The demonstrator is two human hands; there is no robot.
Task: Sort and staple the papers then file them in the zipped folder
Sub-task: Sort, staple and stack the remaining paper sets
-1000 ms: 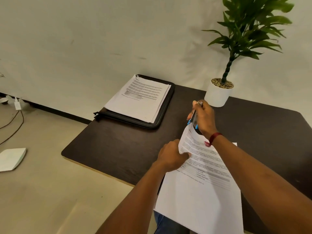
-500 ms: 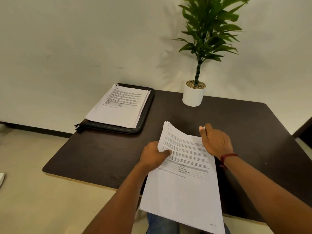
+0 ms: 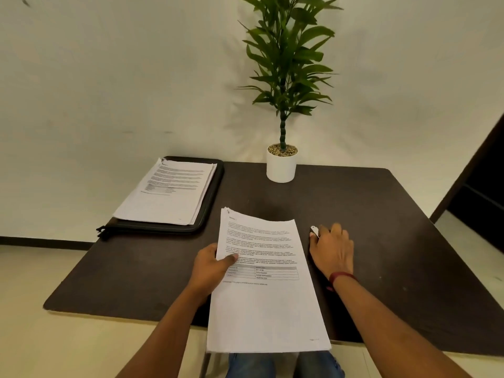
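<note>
Here, the left hand (image 3: 211,268) pinches the left edge of a paper bundle (image 3: 266,282), thumb on top. The right hand (image 3: 334,249) lies palm-down on the dark surface (image 3: 395,227), covering a small stapler (image 3: 314,231); whether it grips it I cannot tell. Far left, more papers (image 3: 170,193) rest on the black zipped folder (image 3: 210,211). The bundle overhangs the near edge and could slide off.
</note>
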